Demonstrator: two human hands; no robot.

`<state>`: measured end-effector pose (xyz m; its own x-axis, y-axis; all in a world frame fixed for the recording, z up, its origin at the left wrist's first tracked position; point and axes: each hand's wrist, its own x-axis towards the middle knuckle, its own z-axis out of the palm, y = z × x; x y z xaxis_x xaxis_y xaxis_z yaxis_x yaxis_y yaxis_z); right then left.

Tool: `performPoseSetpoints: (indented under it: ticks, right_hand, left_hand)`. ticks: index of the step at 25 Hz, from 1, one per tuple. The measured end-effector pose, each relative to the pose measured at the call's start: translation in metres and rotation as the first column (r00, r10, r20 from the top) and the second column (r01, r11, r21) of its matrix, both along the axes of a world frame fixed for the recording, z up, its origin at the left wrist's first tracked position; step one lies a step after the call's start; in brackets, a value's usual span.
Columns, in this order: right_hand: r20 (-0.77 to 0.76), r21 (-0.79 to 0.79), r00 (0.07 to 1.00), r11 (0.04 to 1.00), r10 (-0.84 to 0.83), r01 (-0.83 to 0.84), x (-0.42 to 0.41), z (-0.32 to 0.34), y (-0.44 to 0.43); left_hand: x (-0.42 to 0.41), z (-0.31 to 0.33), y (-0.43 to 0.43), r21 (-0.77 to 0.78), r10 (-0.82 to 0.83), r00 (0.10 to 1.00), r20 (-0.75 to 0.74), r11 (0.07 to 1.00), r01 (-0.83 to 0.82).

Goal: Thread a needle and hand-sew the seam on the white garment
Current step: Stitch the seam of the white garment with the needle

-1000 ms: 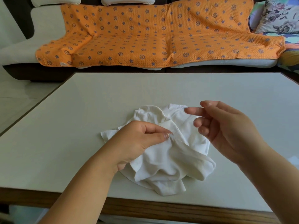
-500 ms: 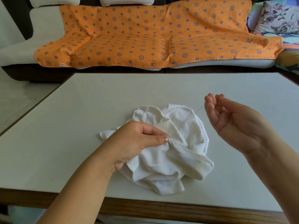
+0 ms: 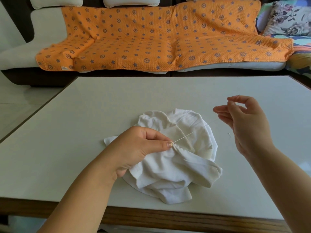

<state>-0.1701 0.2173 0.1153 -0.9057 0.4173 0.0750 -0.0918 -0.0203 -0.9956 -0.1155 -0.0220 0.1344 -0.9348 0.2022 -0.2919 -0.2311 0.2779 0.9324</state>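
Note:
A crumpled white garment [image 3: 176, 158] lies on the white table [image 3: 84, 132] near its front edge. My left hand [image 3: 139, 148] pinches a gathered fold of the garment between thumb and forefinger. A pale thread [image 3: 182, 137] runs taut from that pinch up and to the right across the cloth. My right hand [image 3: 242, 121] is raised to the right of the garment, thumb and forefinger pinched on a thin needle [image 3: 237, 96] whose tip sticks out above the fingertips. The other right fingers are spread loosely.
The table has a wooden front edge [image 3: 168, 217]. Behind it stands a sofa draped with an orange patterned blanket [image 3: 151, 39], with floral cushions [image 3: 289, 19] at the far right. Bare tabletop lies all around the garment.
My right hand has moved up and to the right, away from the garment, drawing the thread out longer. My left hand has kept its pinch on the fold.

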Motion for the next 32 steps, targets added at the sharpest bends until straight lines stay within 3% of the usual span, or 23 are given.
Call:
performPoseSetpoints:
  ticks: [4,7,11,13,18,32]
  right_hand:
    - [-0.039,0.059,0.999,0.998,-0.027,0.029,0.003,0.002,0.001]
    - [-0.003,0.033,0.989,0.988,0.148,-0.148,0.02,0.017,-0.009]
    - [0.132,-0.016,0.802,0.81,0.583,-0.586,0.065,0.032,-0.04]
    - [0.233,-0.014,0.692,0.713,0.684,-0.701,0.078,0.031,-0.05]
    - [0.39,0.029,0.655,0.703,0.647,-0.711,0.077,0.016,-0.057]
    - [0.395,0.038,0.672,0.72,0.626,-0.693,0.075,0.017,-0.06]
  left_hand:
    - [0.0,0.0,0.0,-0.018,0.014,1.0,0.001,1.0,-0.014]
    - [0.0,0.0,0.0,-0.017,0.039,0.999,0.001,0.999,-0.039]
    - [-0.002,0.001,-0.001,-0.011,0.058,0.998,-0.023,0.998,-0.059]
    - [-0.002,0.001,-0.002,-0.034,0.053,0.998,-0.037,0.998,-0.054]
    - [-0.003,-0.001,-0.005,-0.046,0.045,0.998,-0.046,0.998,-0.047]
    - [-0.004,-0.003,-0.007,-0.001,0.098,0.993,-0.07,0.995,-0.098]
